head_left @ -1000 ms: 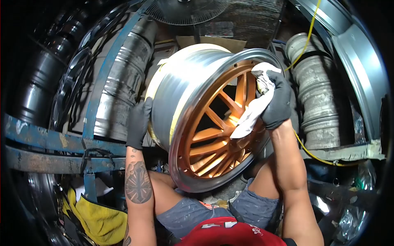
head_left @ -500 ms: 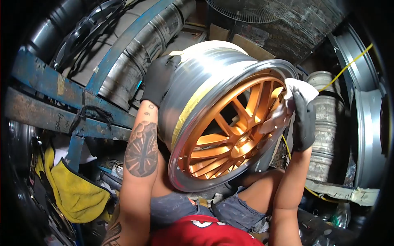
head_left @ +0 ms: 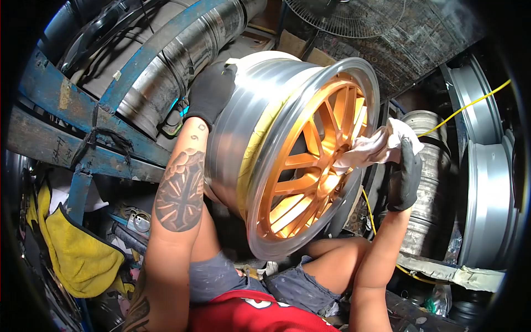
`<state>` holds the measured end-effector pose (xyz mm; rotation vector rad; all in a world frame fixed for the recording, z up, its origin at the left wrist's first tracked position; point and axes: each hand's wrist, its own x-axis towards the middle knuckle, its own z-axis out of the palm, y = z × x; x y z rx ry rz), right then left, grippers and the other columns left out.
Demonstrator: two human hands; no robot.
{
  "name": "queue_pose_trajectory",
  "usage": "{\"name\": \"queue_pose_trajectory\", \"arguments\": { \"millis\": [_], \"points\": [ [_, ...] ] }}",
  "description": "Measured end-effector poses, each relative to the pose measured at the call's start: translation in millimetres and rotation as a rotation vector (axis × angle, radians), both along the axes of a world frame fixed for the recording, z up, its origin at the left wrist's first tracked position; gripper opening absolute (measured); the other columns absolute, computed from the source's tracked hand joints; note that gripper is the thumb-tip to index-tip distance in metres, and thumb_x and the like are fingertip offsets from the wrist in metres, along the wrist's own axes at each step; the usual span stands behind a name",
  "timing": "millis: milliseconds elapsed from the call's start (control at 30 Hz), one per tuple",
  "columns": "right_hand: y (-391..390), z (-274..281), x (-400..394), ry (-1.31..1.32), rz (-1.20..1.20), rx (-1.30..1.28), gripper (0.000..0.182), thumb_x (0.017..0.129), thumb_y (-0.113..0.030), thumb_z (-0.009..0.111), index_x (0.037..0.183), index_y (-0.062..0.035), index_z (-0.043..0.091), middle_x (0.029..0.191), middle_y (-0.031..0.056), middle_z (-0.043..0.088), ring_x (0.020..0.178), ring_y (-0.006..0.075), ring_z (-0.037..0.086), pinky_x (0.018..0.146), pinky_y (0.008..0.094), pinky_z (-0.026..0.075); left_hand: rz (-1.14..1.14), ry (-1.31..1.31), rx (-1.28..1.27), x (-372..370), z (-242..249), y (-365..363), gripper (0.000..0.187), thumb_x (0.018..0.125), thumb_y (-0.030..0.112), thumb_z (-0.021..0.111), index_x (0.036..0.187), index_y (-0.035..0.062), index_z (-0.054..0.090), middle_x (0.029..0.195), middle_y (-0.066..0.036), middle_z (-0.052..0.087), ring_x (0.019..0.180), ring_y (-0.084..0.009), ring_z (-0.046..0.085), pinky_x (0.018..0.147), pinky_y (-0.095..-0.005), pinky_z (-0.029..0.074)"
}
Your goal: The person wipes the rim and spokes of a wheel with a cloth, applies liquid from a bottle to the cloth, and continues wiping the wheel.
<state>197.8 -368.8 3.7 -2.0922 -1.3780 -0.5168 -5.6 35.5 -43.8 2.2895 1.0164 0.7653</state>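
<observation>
1. The big wheel (head_left: 290, 146) is in the middle of the frame. Its silver side (head_left: 238, 119) is on the left, and its gold spokes (head_left: 301, 160) face right and a bit toward the person.
2. The wheel leans. The top of its round front edge tips to the right, and the bottom comes down to the left, just above the person's lap.
3. The right hand (head_left: 406, 177), in a black glove, is right of the wheel. Its grip is closed on a white cloth (head_left: 381, 146).
4. The cloth is the long way from side to side. It goes left from the grip and dips a little, and its loose end is over the gold middle. I can't tell how much of it touches the gold.
5. So the gold front is left of the right grip, and the right hand is the nearer one to it.
6. The left hand (head_left: 210, 91), in a black glove too, is on the silver side, near the back edge, up and left. I can't tell if its fingers are hooked tight.
7. The wheel sits between the two hands. A band of yellow tape (head_left: 251, 149) goes around it, just behind the front edge.
</observation>
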Motion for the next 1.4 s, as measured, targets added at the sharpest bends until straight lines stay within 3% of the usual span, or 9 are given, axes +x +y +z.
{"name": "queue_pose_trajectory", "arguments": {
  "millis": [133, 267, 367, 500, 700, 1100, 1267, 1367, 1400],
  "points": [
    [7, 10, -11, 0.289, -0.038, 0.137, 0.033, 0.098, 0.002, 0.048, 0.13, 0.0001, 0.059, 0.117, 0.0199, 0.067, 0.108, 0.0336, 0.063, 0.097, 0.0408, 0.048, -0.11, 0.073, 0.07, -10, -14, 13, 0.038, 0.098, 0.031, 0.045, 0.1, 0.0004, 0.068, 0.106, -0.027, 0.066, 0.102, -0.0456, 0.061, 0.089, -0.0518, 0.047],
    [10, 15, -13, -0.05, -0.064, -0.028, 0.03, 0.103, -0.01, 0.044, 0.122, 0.005, 0.062, 0.118, 0.0182, 0.067, 0.11, 0.0303, 0.061, 0.099, 0.0378, 0.044, -0.09, 0.123, 0.178, -21, -26, 13, 0.037, 0.098, 0.028, 0.043, 0.098, -0.0021, 0.065, 0.104, -0.028, 0.065, 0.099, -0.0465, 0.06, 0.088, -0.0525, 0.047],
    [26, 29, -33, 0.702, -0.152, 0.251, 0.034, 0.103, -0.02, 0.05, 0.117, 0.0066, 0.064, 0.116, 0.0184, 0.067, 0.106, 0.0273, 0.061, 0.096, 0.0364, 0.044, -0.026, 0.056, 0.098, -25, -15, -1, 0.035, 0.098, 0.026, 0.044, 0.099, -0.002, 0.065, 0.102, -0.028, 0.065, 0.099, -0.0473, 0.06, 0.087, -0.0522, 0.047],
    [35, 29, -42, 0.785, -0.175, 0.346, 0.031, 0.099, -0.024, 0.057, 0.11, 0.0029, 0.068, 0.1, 0.0049, 0.067, 0.093, 0.013, 0.059, 0.084, 0.0299, 0.046, -0.037, 0.005, 0.074, -28, -13, -4, 0.033, 0.097, 0.025, 0.046, 0.098, -0.0032, 0.064, 0.102, -0.029, 0.065, 0.097, -0.048, 0.059, 0.086, -0.0519, 0.047],
    [31, 20, -36, 1.013, -0.066, 0.329, 0.031, 0.096, -0.024, 0.064, 0.111, 0.0022, 0.071, 0.09, 0.002, 0.071, 0.08, 0.0096, 0.061, 0.072, 0.0265, 0.048, 0.001, 0.008, -0.029, -27, -2, -12, 0.041, 0.095, 0.032, 0.051, 0.107, -0.0039, 0.067, 0.104, -0.03, 0.066, 0.098, -0.0465, 0.063, 0.086, -0.0484, 0.049],
    [41, 33, -50, 0.932, -0.053, 0.297, 0.027, 0.094, -0.022, 0.064, 0.103, 0.0023, 0.071, 0.086, -0.0027, 0.066, 0.077, 0.0055, 0.055, 0.069, 0.0233, 0.043, -0.005, -0.131, -0.075, -25, 10, -30, 0.041, 0.093, 0.036, 0.062, 0.096, -0.0036, 0.069, 0.085, -0.028, 0.065, 0.074, -0.0394, 0.065, 0.07, -0.0425, 0.049],
    [50, 33, -35, 0.838, 0.1, 0.601, 0.036, 0.103, -0.02, 0.043, 0.107, 0.0045, 0.069, 0.1, 0.0131, 0.069, 0.091, 0.0195, 0.064, 0.085, 0.0323, 0.049, -0.08, -0.229, -0.048, -25, 6, -25, 0.035, 0.092, 0.033, 0.066, 0.1, -0.0005, 0.071, 0.087, -0.025, 0.068, 0.075, -0.0359, 0.068, 0.07, -0.0391, 0.051],
    [57, 35, -33, 0.632, 0.176, 0.644, 0.035, 0.104, -0.017, 0.042, 0.108, 0.0064, 0.068, 0.103, 0.0148, 0.069, 0.095, 0.0221, 0.063, 0.086, 0.0345, 0.049, -0.118, -0.243, -0.036, -23, 6, -24, 0.035, 0.092, 0.033, 0.065, 0.105, 0.0014, 0.073, 0.09, -0.023, 0.071, 0.081, -0.0344, 0.071, 0.074, -0.0371, 0.053],
    [60, 25, -25, 0.12, 0.114, 0.576, 0.035, 0.104, -0.015, 0.041, 0.108, 0.0071, 0.068, 0.103, 0.0153, 0.069, 0.097, 0.0247, 0.063, 0.087, 0.036, 0.049, -0.152, -0.258, -0.052, -22, 10, -26, 0.036, 0.092, 0.034, 0.065, 0.106, 0.0015, 0.073, 0.091, -0.023, 0.071, 0.081, -0.034, 0.071, 0.075, -0.0372, 0.053]
  ]
}}
